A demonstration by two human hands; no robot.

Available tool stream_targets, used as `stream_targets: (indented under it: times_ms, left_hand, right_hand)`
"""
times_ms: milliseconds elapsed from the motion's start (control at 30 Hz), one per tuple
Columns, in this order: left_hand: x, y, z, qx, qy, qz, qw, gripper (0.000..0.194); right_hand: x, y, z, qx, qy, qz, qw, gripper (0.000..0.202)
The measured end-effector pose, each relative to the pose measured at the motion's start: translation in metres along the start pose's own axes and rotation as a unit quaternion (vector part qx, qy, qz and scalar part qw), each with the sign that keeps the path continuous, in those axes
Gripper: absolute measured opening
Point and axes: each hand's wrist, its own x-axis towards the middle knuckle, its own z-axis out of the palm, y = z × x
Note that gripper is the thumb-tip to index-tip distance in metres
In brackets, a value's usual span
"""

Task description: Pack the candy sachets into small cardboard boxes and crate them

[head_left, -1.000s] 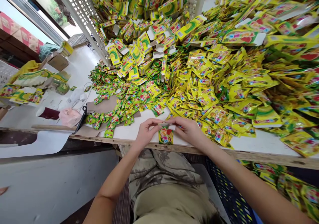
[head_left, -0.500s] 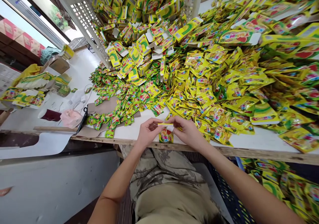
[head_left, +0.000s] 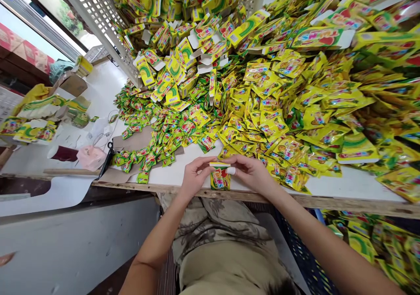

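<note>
At the table's front edge, a small yellow, green and red printed carton (head_left: 220,179) is held between both hands. My left hand (head_left: 196,175) pinches its upper left corner, thumb in front and fingers behind. On the upper right, my right hand (head_left: 251,172) grips it too; its thumb, with a white covering at the tip, presses on the front near the top edge. Just beyond the hands lies a heap of small green wrapped packets (head_left: 177,126). Yellow sachets (head_left: 272,124) pile up to the right of it. Loose yellow cartons (head_left: 173,72), several with open white flaps, lie behind.
A white plastic basket (head_left: 101,28) full of cartons tips toward the heap. On the left are black scissors (head_left: 106,159), a pink plastic bag (head_left: 91,156), a dark red cup (head_left: 64,153) and a cardboard box (head_left: 72,84). A dark blue crate (head_left: 297,247) with yellow packages stands below, right.
The white flap at the carton's top has folded down, and the top edge now looks flat. My right thumb has moved onto the front. The view has shifted slightly.
</note>
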Motion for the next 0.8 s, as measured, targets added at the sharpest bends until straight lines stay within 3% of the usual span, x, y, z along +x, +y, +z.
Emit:
stream_targets:
  times_ms: [467,600,667,733,800]
  left_hand:
    - [-0.008,-0.002,0.001,0.022,0.006,0.058,0.998,0.013]
    - [-0.007,0.001,0.014,-0.013,0.027,0.043,0.999,0.016]
    - [-0.006,0.003,0.020,-0.051,0.028,0.028,0.998,0.023]
    - [-0.004,0.004,0.021,-0.071,0.023,0.012,0.997,0.028]
    - [-0.003,0.002,0.014,-0.052,0.028,0.006,0.998,0.026]
  right_hand:
    - [-0.009,-0.002,0.018,-0.058,0.009,-0.072,0.996,0.016]
    - [-0.004,-0.009,0.026,-0.083,0.082,-0.075,0.990,0.016]
    - [-0.008,-0.018,0.012,-0.080,0.137,-0.084,0.984,0.018]
    - [-0.029,-0.028,-0.020,-0.104,0.153,-0.078,0.980,0.021]
    - [-0.069,-0.035,-0.063,-0.188,0.088,-0.061,0.976,0.021]
